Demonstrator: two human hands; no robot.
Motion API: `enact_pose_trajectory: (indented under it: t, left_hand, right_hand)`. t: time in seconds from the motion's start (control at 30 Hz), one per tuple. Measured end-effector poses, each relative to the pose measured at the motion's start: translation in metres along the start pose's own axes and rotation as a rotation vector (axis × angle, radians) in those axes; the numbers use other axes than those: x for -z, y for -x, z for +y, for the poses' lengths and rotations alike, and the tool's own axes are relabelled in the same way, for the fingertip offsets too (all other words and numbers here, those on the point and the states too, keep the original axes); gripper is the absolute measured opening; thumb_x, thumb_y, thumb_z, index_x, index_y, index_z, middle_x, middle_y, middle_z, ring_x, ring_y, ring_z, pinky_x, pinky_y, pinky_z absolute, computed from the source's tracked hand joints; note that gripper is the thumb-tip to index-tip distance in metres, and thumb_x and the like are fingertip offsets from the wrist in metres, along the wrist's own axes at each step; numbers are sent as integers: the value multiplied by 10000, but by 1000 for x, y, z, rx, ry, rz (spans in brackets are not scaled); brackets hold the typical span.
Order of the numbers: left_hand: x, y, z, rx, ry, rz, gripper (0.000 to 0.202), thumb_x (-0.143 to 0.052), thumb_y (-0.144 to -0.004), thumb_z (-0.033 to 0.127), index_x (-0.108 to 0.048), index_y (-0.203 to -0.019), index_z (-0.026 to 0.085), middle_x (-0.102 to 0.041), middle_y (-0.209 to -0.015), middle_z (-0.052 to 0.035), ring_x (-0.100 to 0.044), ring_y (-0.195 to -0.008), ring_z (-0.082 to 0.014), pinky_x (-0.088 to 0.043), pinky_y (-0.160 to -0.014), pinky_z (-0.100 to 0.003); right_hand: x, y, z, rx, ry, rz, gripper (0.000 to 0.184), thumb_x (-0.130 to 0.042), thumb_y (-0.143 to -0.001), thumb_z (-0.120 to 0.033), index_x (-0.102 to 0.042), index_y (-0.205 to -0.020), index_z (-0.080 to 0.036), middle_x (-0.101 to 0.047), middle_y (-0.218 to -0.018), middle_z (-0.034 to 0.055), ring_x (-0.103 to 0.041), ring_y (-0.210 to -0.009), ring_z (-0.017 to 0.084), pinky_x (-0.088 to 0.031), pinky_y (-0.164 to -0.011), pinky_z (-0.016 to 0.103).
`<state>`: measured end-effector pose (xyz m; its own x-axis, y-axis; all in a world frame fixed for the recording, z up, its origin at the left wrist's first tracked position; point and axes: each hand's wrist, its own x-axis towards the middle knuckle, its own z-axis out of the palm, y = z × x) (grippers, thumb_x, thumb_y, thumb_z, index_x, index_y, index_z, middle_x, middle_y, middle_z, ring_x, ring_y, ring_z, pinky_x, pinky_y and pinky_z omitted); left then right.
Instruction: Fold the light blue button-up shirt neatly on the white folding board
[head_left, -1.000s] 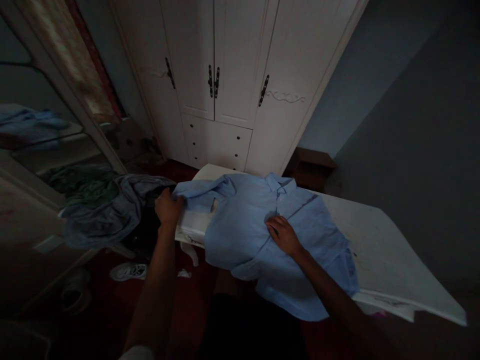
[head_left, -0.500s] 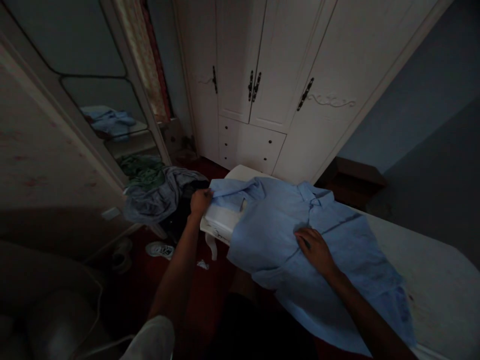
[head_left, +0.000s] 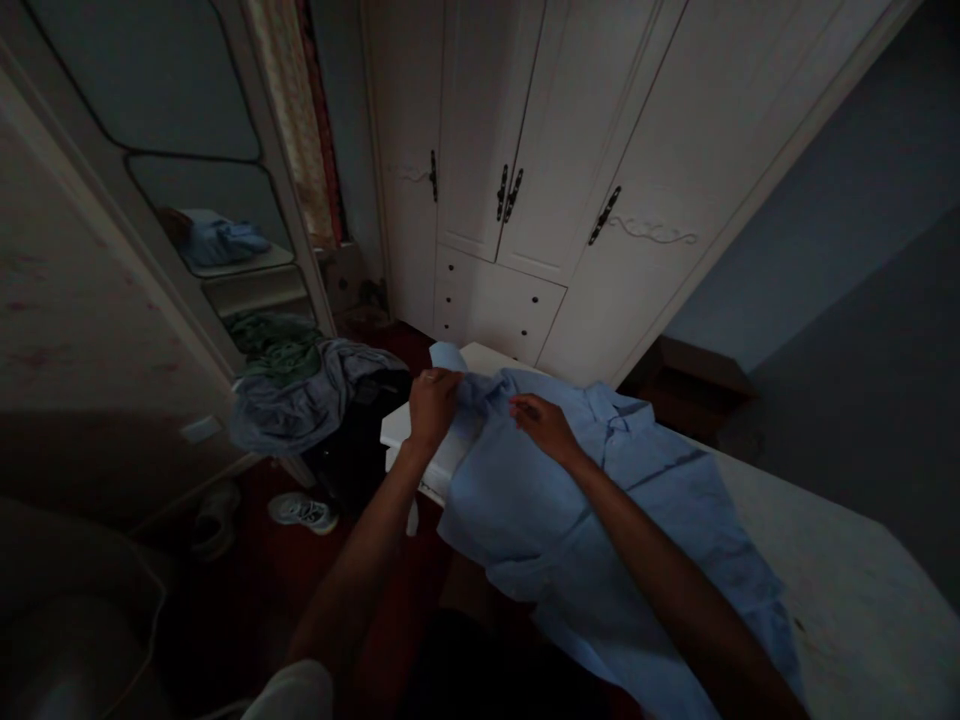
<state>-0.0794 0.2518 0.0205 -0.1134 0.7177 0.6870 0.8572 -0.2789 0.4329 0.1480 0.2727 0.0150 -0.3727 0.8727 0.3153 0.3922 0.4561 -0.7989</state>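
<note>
A light blue collared shirt (head_left: 517, 490) lies spread across a white table (head_left: 847, 570), its lower part draping over the near edge. My left hand (head_left: 435, 405) is closed on the shirt's sleeve at the table's left end, and a bit of blue cloth sticks up beyond the knuckles. Just over the shoulder of the shirt is my right hand (head_left: 547, 425), its fingers loosely bent and apart, with no cloth visibly gripped. The collar (head_left: 619, 408) points toward the far side of the table.
A white wardrobe (head_left: 480, 130) stands behind the table. To the left, grey and green clothes (head_left: 292, 390) are heaped below a mirror (head_left: 210, 215). Shoes (head_left: 304, 512) lie on the red floor. A brown wooden piece of furniture (head_left: 697, 375) is at the back right.
My left hand has moved a little right, bringing the sleeve inward and bunching it. My right hand has moved left and away from me, from the shirt's middle to its shoulder.
</note>
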Motion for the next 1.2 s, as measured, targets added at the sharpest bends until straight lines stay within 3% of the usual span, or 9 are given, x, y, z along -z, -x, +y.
enact_pose_trajectory:
  t: [0.2,0.33,0.5,0.6,0.73,0.83,0.97,1.07,1.2]
  left_hand:
    - [-26,15,48,-298,-27,-246,294,-502,-905,115,-746,-1044,202,-723,-983,-85,-620,-940,-233,-454,-794,-366]
    - [-40,35,57,-413,2,-381,290,-494,-916,109,-742,-1034,200,-725,-1016,-82,-620,-965,-226,-463,-820,-378]
    - [-34,61,47,-412,69,-319,268,-489,-927,144,-700,-1086,182,-720,-1013,-80,-625,-964,-223,-484,-826,-389]
    - [-20,73,31,-281,120,-151,252,-480,-934,183,-673,-1097,174,-705,-1044,-94,-624,-972,-225,-491,-842,-391]
    - [-10,76,4,103,55,-8,322,-524,-923,305,-616,-1181,135,-664,-1150,-159,-595,-1084,-285,-478,-923,-450]
    - [-13,67,-9,268,64,-115,448,-618,-861,402,-608,-1196,105,-659,-1183,-191,-598,-1107,-308,-465,-953,-454]
    - [-14,51,-9,394,265,-254,271,-634,-834,342,-698,-1029,164,-743,-939,-74,-663,-841,-211,-505,-811,-322]
    - [-10,40,-3,480,447,-88,186,-641,-816,301,-729,-911,167,-744,-832,-32,-649,-744,-171,-498,-723,-267]
    - [1,16,14,528,646,234,225,-651,-811,325,-738,-917,145,-739,-861,-38,-656,-794,-170,-504,-744,-264]
  right_hand:
    - [-20,-71,-16,104,58,136,472,-635,-838,-474,-605,-1217,-193,-632,-1199,127,-617,-1094,235,-502,-946,391]
    - [-20,-95,-15,167,324,-46,620,-808,-694,-414,-626,-1249,-207,-611,-1280,126,-541,-1234,276,-401,-1081,445]
    - [-21,-105,-12,69,425,-321,350,-786,-701,-182,-743,-1046,-209,-734,-1079,81,-683,-1025,241,-505,-964,381]
    - [-20,-102,-12,95,365,-329,274,-727,-727,-110,-767,-974,-222,-751,-1057,46,-696,-1012,215,-508,-957,346]
    - [-17,-92,-14,170,267,-269,209,-694,-779,-140,-781,-930,-255,-758,-1043,22,-685,-1038,204,-477,-989,347]
    - [-15,-85,-19,224,207,-195,162,-692,-801,-182,-786,-886,-282,-764,-986,16,-683,-997,205,-481,-967,370]
    - [-11,-75,-31,266,119,-107,96,-695,-832,-292,-783,-863,-314,-759,-938,9,-666,-960,205,-492,-943,389]
    - [-4,-68,-40,268,75,-7,126,-668,-857,-369,-779,-869,-311,-750,-947,15,-652,-977,206,-487,-948,389]
    - [8,-59,-55,291,55,109,153,-649,-860,-365,-760,-918,-276,-732,-977,33,-634,-1000,212,-465,-972,395]
